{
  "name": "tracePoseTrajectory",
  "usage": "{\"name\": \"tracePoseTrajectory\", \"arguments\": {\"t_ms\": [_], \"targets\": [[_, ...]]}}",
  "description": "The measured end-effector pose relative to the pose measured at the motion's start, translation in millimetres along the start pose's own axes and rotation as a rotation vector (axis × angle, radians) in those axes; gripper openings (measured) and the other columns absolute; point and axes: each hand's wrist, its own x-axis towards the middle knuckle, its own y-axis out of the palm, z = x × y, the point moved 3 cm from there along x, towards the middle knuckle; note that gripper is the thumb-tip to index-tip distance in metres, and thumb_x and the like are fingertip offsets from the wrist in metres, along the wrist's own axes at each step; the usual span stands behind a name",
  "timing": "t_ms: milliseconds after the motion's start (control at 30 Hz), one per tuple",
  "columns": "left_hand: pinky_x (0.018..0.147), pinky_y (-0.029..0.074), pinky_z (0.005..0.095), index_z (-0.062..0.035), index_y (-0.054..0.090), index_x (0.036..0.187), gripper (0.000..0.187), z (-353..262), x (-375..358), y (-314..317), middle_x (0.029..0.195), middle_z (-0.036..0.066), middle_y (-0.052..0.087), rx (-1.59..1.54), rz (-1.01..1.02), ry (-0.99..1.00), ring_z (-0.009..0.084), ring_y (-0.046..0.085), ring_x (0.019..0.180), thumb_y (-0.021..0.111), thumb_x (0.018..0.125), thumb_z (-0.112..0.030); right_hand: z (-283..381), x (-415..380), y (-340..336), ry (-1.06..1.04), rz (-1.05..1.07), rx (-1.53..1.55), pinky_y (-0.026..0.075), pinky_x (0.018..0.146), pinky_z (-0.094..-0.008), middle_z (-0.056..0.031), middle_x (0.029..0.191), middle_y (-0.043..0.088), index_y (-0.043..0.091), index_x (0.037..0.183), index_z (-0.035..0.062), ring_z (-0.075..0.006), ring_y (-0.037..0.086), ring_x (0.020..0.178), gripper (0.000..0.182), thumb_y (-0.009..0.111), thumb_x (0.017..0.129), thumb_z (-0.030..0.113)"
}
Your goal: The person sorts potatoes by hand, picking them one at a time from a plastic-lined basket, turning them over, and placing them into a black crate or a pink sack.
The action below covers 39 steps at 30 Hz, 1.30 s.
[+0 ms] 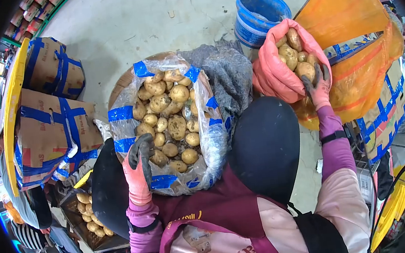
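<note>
Between my knees stands a plastic-lined box [218,139] with blue tape, full of potatoes [177,127]. My left hand [140,166], in a pink and dark glove, is at the box's left edge beside the potatoes; its fingers are curled, and what they hold, if anything, is hidden. At the upper right, a pink sack [276,78] with its mouth wide open holds several potatoes. My right hand [318,86], gloved too, is at the right rim of this sack, fingers spread against the rim and next to a large potato [305,71].
A blue bucket [251,22] stands behind the pink sack. Orange mesh sacking [347,7] spreads at the right. Taped cartons [47,136] stand at the left, above a dark crate [77,221] of potatoes. Grey cloth [226,70] lies beside the box. Part of another person shows at the far left.
</note>
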Motion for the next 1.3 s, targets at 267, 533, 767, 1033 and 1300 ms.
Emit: {"name": "tracePoseTrajectory", "arguments": {"t_ms": [267,533,767,1033,1300], "targets": [[0.093,0.048,0.0258,0.0065,0.059,0.122,0.028,12,-2,-7,0.113,0.008,0.068,0.068,-0.032,0.031,0.0131,0.062,0.102,0.055,0.096,-0.003,16,-2,-20,-0.255,0.215,-0.301,0.033,0.109,-0.0475,-0.015,0.14,0.047,0.062,0.121,0.0151,-0.0366,0.041,0.13,0.048,0.071,0.075,0.021],[0.084,0.05,0.0275,0.0042,0.064,0.116,0.03,-85,4,-51,0.104,0.008,0.069,0.181,-0.105,0.309,0.014,0.064,0.094,0.057,0.099,-0.019,53,62,-43,-0.396,0.633,-0.364,0.046,0.096,-0.0431,-0.0163,0.117,0.063,0.064,0.116,0.0073,-0.0345,0.058,0.111,0.055,0.081,0.068,0.03],[0.083,0.05,0.0276,-0.0006,0.066,0.114,0.024,-68,-10,-61,0.104,0.008,0.07,0.085,-0.283,0.266,0.0155,0.065,0.094,0.062,0.094,-0.013,379,49,-1,-0.78,0.655,0.143,0.049,0.09,-0.0387,-0.0209,0.109,0.066,0.064,0.113,0.003,-0.0366,0.064,0.1,0.034,0.061,0.09,0.028],[0.081,0.049,0.0413,-0.0076,0.06,0.116,0.039,-57,-31,-27,0.103,0.014,0.058,0.617,-0.145,0.465,0.0322,0.058,0.092,0.066,0.084,-0.029,453,-61,251,-0.778,0.723,-0.531,0.053,0.086,-0.038,-0.0143,0.112,0.068,0.069,0.101,0.0078,-0.0278,0.065,0.105,0.024,0.058,0.086,0.023],[0.084,0.047,0.0407,-0.0078,0.059,0.118,0.046,-51,-28,-23,0.108,0.015,0.057,0.647,-0.08,0.386,0.0306,0.058,0.096,0.065,0.084,-0.039,447,-41,217,-0.555,0.786,-0.301,0.051,0.092,-0.0403,-0.0163,0.124,0.063,0.05,0.131,0.0038,-0.0304,0.062,0.114,0.076,0.076,0.074,0.047]]}}
